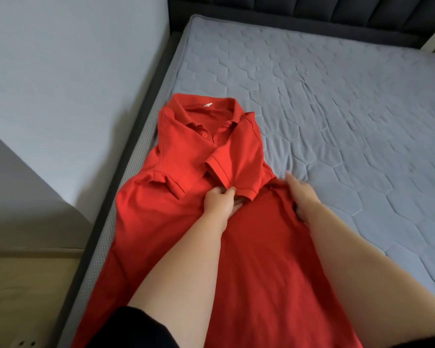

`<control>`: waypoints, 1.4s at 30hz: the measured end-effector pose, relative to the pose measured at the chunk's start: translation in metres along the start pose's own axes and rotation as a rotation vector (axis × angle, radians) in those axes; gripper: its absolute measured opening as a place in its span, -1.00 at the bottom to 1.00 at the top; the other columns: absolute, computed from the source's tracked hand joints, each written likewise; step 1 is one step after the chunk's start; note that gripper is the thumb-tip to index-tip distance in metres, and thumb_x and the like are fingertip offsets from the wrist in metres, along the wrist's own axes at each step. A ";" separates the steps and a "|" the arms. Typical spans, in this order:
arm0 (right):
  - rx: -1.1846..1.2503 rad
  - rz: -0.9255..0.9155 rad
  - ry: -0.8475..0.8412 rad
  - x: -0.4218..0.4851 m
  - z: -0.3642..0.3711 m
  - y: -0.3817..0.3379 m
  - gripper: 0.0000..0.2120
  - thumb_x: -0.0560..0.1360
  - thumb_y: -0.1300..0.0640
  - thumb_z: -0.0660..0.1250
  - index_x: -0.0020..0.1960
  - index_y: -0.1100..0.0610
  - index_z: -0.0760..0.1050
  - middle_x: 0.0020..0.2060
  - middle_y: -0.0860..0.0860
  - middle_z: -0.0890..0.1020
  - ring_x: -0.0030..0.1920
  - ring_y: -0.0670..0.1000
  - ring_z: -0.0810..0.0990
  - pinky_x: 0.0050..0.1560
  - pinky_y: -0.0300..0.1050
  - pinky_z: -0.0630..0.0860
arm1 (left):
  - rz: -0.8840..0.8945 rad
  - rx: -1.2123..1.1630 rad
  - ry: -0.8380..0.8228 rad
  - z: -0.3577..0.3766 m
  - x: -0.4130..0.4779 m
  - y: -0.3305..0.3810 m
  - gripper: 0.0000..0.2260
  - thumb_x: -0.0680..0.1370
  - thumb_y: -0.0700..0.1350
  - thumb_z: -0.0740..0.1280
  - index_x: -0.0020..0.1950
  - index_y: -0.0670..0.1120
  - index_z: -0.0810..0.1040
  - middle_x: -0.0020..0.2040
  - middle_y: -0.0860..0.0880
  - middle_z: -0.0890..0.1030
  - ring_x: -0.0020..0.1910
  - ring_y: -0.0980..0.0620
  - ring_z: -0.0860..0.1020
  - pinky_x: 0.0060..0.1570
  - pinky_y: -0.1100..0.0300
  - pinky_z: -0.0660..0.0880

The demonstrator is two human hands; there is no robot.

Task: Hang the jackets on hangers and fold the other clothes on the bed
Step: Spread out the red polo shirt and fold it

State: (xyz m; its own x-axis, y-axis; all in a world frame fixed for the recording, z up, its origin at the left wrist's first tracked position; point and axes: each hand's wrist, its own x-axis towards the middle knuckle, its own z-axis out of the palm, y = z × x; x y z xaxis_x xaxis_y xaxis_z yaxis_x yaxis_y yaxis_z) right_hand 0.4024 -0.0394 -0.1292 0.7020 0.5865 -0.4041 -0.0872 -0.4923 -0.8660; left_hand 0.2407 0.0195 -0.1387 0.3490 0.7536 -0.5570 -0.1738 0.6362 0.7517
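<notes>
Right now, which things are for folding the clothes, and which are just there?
For the job: red polo shirt, left hand, right hand, mattress.
Just there: padded headboard, wall, floor.

Black short sleeve (141, 327) (left arm); both forearms (186, 259) bare.

A red shirt (186, 151) lay on the bed (337, 116), collar away and sleeves folded inward. The left hand (217, 204) pinched its middle, and the right hand (303, 197) gripped its edge.
</notes>
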 end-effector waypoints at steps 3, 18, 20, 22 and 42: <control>0.163 0.075 0.003 0.001 -0.006 0.004 -0.72 0.60 0.08 0.14 -0.08 0.12 0.60 -0.02 0.17 0.64 -0.17 0.07 0.55 -0.07 -0.06 0.49 | -0.013 -0.007 -0.001 0.003 -0.005 0.004 -0.92 0.61 -0.26 0.16 0.03 -0.22 0.43 -0.30 -0.13 0.59 -0.44 0.10 0.63 -0.42 0.31 0.54; -0.037 0.191 -0.248 0.027 0.022 -0.052 -0.50 0.39 -0.34 0.29 -0.02 0.09 0.56 -0.03 0.07 0.61 0.00 0.08 0.58 0.28 0.03 0.42 | 0.513 1.177 0.406 -0.079 0.014 0.137 -0.55 0.52 -0.12 0.29 0.40 -0.14 0.36 0.35 -0.15 0.44 0.35 -0.16 0.35 0.28 0.08 0.28; 0.052 0.139 -0.219 0.035 0.033 -0.055 -0.56 0.39 -0.29 0.34 -0.08 0.10 0.57 -0.02 0.09 0.60 0.04 0.07 0.56 0.27 -0.02 0.43 | 0.397 1.143 0.396 -0.084 0.030 0.140 -0.46 0.51 -0.05 0.33 0.45 -0.13 0.28 0.38 -0.16 0.41 0.36 -0.17 0.36 0.30 0.05 0.29; 0.137 0.116 -0.212 0.046 0.039 -0.056 -0.62 0.41 -0.24 0.35 -0.17 0.10 0.56 -0.17 0.08 0.58 -0.13 0.02 0.54 0.14 -0.09 0.45 | 0.406 1.034 0.417 -0.087 0.044 0.144 -0.48 0.48 -0.03 0.36 0.40 -0.10 0.34 0.30 -0.15 0.48 0.28 -0.17 0.44 0.26 0.03 0.38; -0.152 -0.288 0.122 -0.007 0.046 -0.104 -0.64 0.31 0.52 0.28 -0.39 0.06 0.44 -0.63 -0.08 0.46 -0.67 -0.21 0.37 -0.61 -0.35 0.35 | 1.196 1.297 0.290 -0.063 -0.035 0.165 -0.83 0.33 -0.43 0.26 -0.22 -0.19 0.42 -0.22 -0.24 0.56 -0.16 -0.28 0.53 -0.22 0.08 0.23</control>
State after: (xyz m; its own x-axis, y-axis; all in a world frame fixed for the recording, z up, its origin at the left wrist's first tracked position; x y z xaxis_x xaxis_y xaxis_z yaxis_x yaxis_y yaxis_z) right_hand 0.3736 0.0375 -0.0495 0.7624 0.6387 -0.1039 0.2262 -0.4135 -0.8820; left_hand 0.1416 0.1089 -0.0178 0.4071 0.7547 0.5145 0.6277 -0.6404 0.4426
